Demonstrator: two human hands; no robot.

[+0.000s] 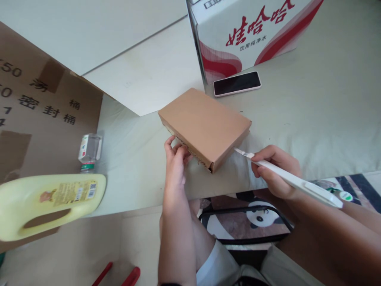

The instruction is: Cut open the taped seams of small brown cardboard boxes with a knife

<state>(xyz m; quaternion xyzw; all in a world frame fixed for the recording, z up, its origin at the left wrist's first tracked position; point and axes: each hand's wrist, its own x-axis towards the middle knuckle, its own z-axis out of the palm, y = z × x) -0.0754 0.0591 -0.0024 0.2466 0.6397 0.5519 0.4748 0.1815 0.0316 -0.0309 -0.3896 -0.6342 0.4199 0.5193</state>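
A small brown cardboard box (205, 123) sits tilted above the pale cloth, its near-left edge rough and frayed. My left hand (177, 157) grips that edge from below, thumb side outward, with some fingertips hidden under the box. In my right hand (275, 167) is a slim white utility knife (293, 179), its blade extended. The blade tip is at the box's right side face, near the lower corner; whether it cuts in or only touches, I cannot tell.
A phone (237, 84) lies beyond the box, before a red-and-white carton (250, 35). White panels (154, 79) stand behind. Leftward are a clear bottle (90, 149), a yellow jug (53, 202) and a large brown carton (44, 131). Red handles (131, 277) show at the bottom.
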